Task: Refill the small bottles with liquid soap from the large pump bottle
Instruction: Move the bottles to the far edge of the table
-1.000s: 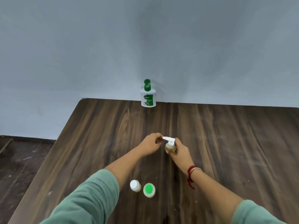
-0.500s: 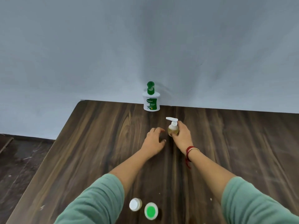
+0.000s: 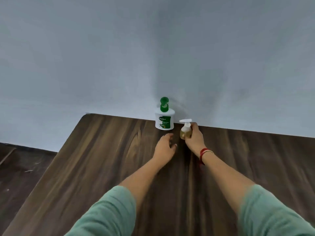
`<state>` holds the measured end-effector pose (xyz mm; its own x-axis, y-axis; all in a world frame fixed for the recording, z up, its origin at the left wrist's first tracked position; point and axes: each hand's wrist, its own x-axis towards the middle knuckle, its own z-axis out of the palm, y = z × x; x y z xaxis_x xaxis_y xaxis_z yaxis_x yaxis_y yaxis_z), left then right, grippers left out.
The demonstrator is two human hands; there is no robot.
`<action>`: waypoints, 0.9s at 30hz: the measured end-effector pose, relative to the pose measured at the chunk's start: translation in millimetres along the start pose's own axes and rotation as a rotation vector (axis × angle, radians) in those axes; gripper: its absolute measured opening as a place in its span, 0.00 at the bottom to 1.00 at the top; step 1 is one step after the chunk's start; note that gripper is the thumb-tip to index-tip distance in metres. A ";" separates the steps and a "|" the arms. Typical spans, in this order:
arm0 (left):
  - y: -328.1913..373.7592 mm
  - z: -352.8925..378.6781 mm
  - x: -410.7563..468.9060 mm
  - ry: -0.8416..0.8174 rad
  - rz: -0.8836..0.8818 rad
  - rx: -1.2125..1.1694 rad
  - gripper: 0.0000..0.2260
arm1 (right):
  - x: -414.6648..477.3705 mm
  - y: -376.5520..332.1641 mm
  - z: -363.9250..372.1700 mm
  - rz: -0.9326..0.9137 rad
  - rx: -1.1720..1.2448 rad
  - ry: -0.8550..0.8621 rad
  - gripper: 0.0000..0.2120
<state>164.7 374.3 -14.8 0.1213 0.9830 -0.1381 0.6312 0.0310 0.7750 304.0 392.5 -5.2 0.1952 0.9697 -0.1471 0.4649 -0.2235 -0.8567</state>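
The right grip [image 3: 194, 138] has carried the small bottle [image 3: 185, 132] to the far edge of the table [image 3: 102, 167], just right of the large pump bottle [image 3: 164, 122]; the left grip [image 3: 165, 145] has let go of its nozzle.

**Greens, white and dark wood grain**

You face a plain, pale grey-blue wall [image 3: 119, 48]. The table [image 3: 102, 159] is dark brown, streaked with lighter wood grain. The large pump bottle [image 3: 164, 123] is white, with a green pump and a green label lettered in white. The small bottle [image 3: 185, 132] is clear, its liquid golden amber and its pump white. Your sleeves [image 3: 109, 213] are muted sage green. The band [image 3: 204, 152] on your wrist is red with a pale strand. The floor [image 3: 20, 176] is dark brown.
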 end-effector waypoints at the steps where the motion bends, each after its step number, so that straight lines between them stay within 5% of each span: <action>1: 2.2 2.2 5.2 0.001 -0.011 -0.018 0.25 | 4.9 0.2 -0.8 -0.008 -0.004 -0.014 0.21; 10: 12.9 25.8 29.0 -0.005 0.020 -0.134 0.29 | 38.7 6.7 -0.9 -0.080 -0.044 -0.047 0.21; 27: 15.7 35.4 35.0 0.013 -0.007 -0.205 0.30 | 39.5 14.7 24.3 -0.101 0.187 0.207 0.14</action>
<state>205.9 402.7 -29.3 0.1072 0.9847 -0.1370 0.4625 0.0726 0.8836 297.6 429.8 -35.6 0.3370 0.9410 0.0309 0.3272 -0.0863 -0.9410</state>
